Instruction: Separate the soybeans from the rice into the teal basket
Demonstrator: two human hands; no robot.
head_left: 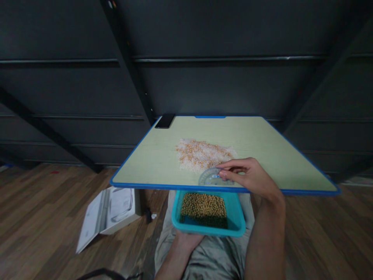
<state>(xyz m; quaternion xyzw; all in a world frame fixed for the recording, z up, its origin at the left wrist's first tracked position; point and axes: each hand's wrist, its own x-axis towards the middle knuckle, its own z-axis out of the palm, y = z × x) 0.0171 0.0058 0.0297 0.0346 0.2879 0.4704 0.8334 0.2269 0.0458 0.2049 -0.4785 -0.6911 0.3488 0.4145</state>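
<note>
My right hand pinches a clear plastic protractor near the front edge of the small table. The protractor lies low over the tabletop, its curved side toward a pile of white rice grains mixed with yellowish soybeans. Below the table edge, a turquoise plastic tray rests over my lap with many soybeans in it. My left hand holds the tray from underneath at its near side; its fingers are hidden by the tray.
A black phone lies at the table's far left corner. On the wooden floor to the left stands an opened white box, with a small dark object beside it. A dark panelled wall rises behind the table.
</note>
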